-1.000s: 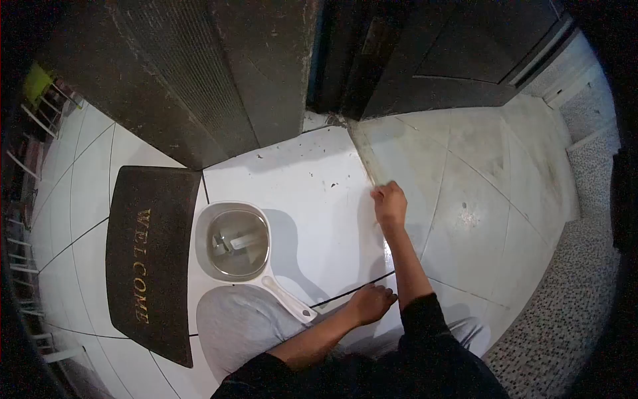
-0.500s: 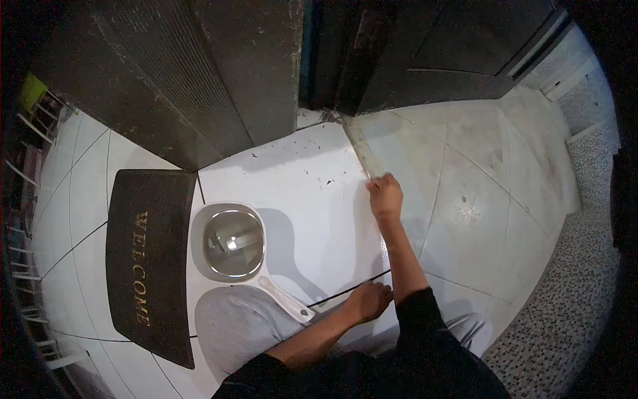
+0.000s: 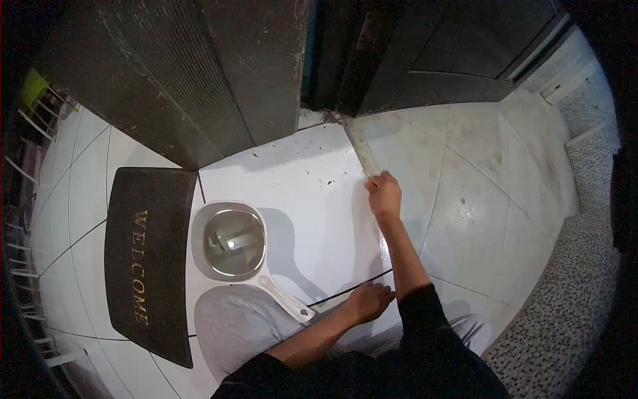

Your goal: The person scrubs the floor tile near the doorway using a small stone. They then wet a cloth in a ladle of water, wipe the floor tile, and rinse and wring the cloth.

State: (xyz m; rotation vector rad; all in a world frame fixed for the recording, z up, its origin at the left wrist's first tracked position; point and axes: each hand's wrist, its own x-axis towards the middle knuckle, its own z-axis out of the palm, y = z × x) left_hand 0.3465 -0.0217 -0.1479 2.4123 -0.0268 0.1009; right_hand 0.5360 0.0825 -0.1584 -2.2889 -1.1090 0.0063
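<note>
My right hand is closed in a pinch at the seam where the white floor tile meets the duller, stained tiles. Anything between its fingertips is too small or hidden to make out. My left hand is lower, close to my body, its fingers curled in, with no object visible in it. Left of both hands stands a white long-handled pot with a shiny round interior full of reflections. Its handle points toward my left forearm, beside my grey-clad knee.
A dark mat lettered WELCOME lies left of the pot. Ahead rise a dark wooden door panel and another dark door. Small dark specks dot the white tile. A speckled mosaic wall borders the right.
</note>
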